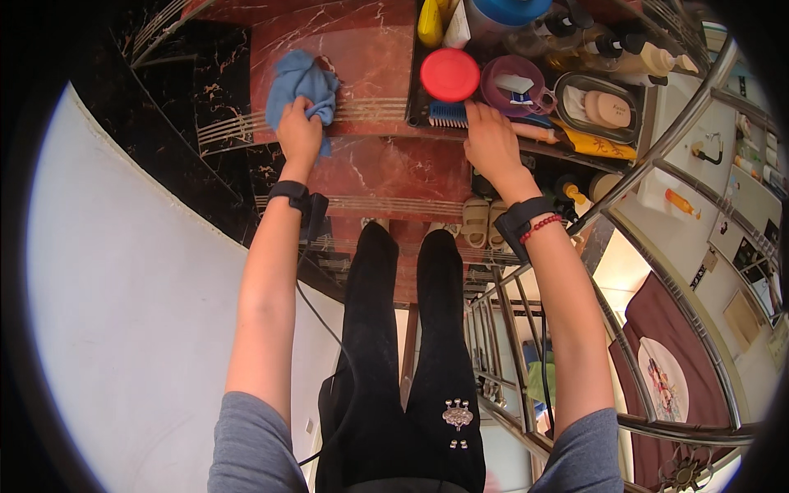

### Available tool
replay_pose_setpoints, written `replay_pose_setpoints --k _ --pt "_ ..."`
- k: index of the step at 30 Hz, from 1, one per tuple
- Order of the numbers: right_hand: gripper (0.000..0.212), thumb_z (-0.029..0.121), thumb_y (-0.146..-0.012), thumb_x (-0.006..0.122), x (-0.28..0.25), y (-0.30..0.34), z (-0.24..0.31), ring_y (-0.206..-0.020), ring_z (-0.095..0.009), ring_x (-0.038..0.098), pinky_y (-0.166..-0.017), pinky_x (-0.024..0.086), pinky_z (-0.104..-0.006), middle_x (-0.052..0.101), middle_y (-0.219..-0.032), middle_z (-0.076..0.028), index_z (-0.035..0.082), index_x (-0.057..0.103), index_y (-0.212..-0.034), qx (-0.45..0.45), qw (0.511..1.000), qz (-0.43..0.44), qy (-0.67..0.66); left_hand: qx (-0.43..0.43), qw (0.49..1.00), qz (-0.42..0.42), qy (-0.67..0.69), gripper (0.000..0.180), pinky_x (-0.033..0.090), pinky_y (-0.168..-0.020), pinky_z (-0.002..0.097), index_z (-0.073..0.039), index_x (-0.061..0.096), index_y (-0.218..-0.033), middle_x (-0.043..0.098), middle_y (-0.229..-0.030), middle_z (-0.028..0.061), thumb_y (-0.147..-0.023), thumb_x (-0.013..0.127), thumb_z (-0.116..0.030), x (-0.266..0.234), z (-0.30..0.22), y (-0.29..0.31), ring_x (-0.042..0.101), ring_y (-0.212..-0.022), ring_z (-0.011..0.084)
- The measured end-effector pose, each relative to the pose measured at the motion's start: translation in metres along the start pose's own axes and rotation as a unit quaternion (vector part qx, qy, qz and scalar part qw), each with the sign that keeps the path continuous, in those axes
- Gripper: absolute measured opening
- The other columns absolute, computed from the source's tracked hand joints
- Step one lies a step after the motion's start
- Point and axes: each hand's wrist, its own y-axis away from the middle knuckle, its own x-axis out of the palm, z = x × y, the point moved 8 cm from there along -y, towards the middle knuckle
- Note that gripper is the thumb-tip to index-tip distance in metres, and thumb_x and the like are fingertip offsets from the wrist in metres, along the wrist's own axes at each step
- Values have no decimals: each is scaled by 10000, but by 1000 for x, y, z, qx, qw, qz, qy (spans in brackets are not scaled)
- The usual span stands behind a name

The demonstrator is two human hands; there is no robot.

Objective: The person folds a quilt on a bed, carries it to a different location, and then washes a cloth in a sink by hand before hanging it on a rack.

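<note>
My left hand [301, 138] is closed on a crumpled blue cloth [302, 86], which lies against a red marble stair step [362, 90]. To the right, my right hand [491, 146] reaches the front edge of a crowded dark tray [417, 103]. Its fingers bend over a blue comb [448, 115], just below a round red lid [449, 75]. Whether they grip the comb or the tray's edge is hidden. Right of that hand lies a pinkish handle [534, 131]. Behind it stand a purple translucent cup [493, 78] and a soap dish [567, 86] with a pinkish soap bar [610, 108].
Several pump bottles [608, 45] and a blue-topped container [509, 10] crowd the back right. A yellow packet [596, 141] hangs over the front edge. Pale slippers [475, 220] sit on a lower step. A metal railing [641, 172] curves along the right, a white wall [140, 279] along the left.
</note>
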Motion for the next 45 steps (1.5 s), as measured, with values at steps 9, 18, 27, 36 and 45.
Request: replay_pose_setpoints --k 9,18,27,36,45 --pt "307 41 -671 578 -7 10 3 -899 -284 522 -803 419 -370 552 -904 -118 25 553 -977 -2 999 -20 -31 -9 949 31 314 142 412 -572 387 -30 464 -830 507 -677 204 -728 384 -89 -52 -69 51 527 -625 382" --pt "185 40 -719 545 -89 64 -35 -927 -294 509 -814 405 -385 556 -931 -113 52 568 -902 106 971 -122 -177 186 932 237 199 273 469 -590 387 -67 643 -779 594 -708 151 -798 553 -324 -17 -221 90 584 -635 340" --pt "414 38 -685 638 -122 104 -175 -1026 -295 457 -870 374 -391 512 -1077 -104 101 530 -1079 194 968 -103 120 306 894 267 187 500 485 -651 384 -47 442 -1192 602 -908 141 -747 597 -216 31 -334 108 599 -744 313" --pt "233 65 -681 601 -105 99 -201 -871 -230 558 -776 439 -340 629 -904 -34 109 635 -907 103 986 -102 80 -103 787 338 506 410 402 -844 354 29 476 -1160 601 -985 234 -827 478 -210 128 -359 95 551 -977 349" --pt "249 44 -685 591 -113 91 -190 -882 -227 543 -780 403 -339 618 -905 -48 100 622 -926 85 984 -107 116 -4 870 343 354 372 386 -821 346 17 587 -981 616 -930 196 -877 422 -299 134 -373 76 566 -913 341"
